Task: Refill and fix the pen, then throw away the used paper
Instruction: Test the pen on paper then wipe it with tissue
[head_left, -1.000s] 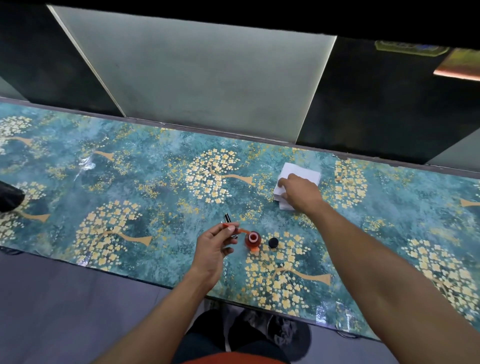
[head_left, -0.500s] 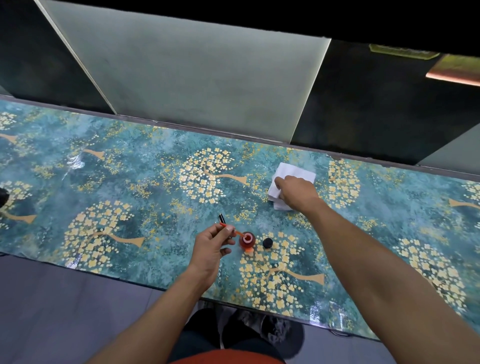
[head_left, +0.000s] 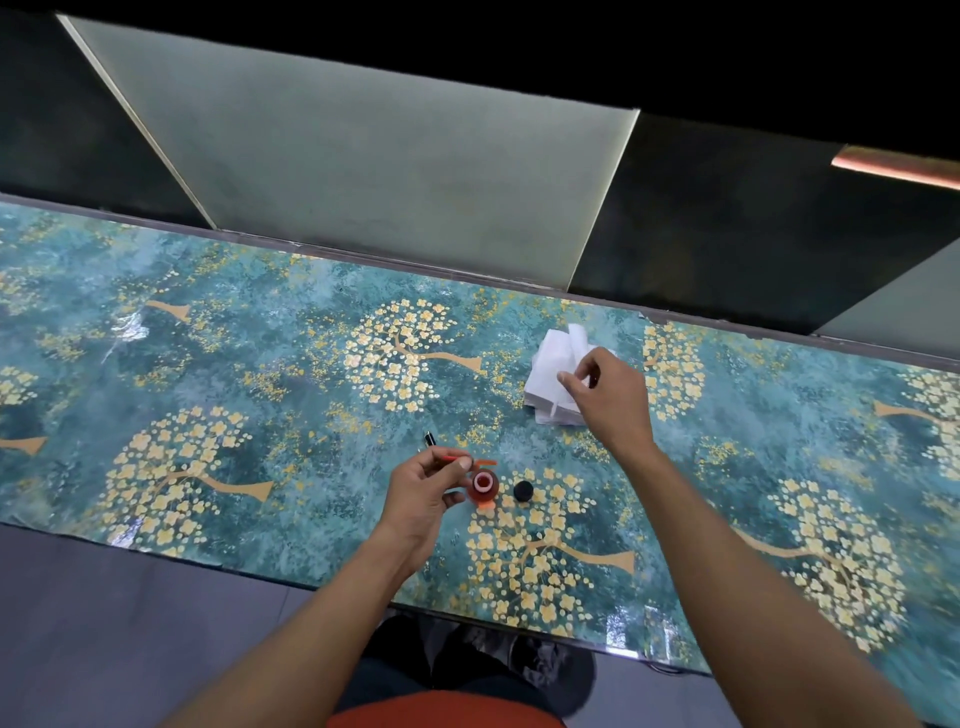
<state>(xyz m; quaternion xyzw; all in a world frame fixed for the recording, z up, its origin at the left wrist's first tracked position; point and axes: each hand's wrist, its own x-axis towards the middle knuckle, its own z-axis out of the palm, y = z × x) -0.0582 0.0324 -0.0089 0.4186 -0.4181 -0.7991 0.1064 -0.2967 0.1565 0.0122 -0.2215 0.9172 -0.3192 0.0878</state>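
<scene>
In the head view, the left hand (head_left: 421, 493) is pinching the pen (head_left: 451, 458) beside the uncapped ink bottle (head_left: 483, 487) near the table's (head_left: 260, 364) near edge. The right hand (head_left: 608, 395) is pinching a sheet off the paper stack (head_left: 550, 364), farther right. Refilling seems unfinished; reassembly and discarding remain.

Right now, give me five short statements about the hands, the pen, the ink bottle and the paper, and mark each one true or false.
1. The right hand pinches a sheet from the white paper stack. True.
2. The ink bottle stands open on the table. True.
3. The black cap is screwed onto the bottle. False: it lies on the table, to the right of the bottle.
4. The left hand is empty. False: its grip is on a thin orange pen part.
5. The paper stack lies left of the bottle. False: it lies right of it and farther away.
</scene>
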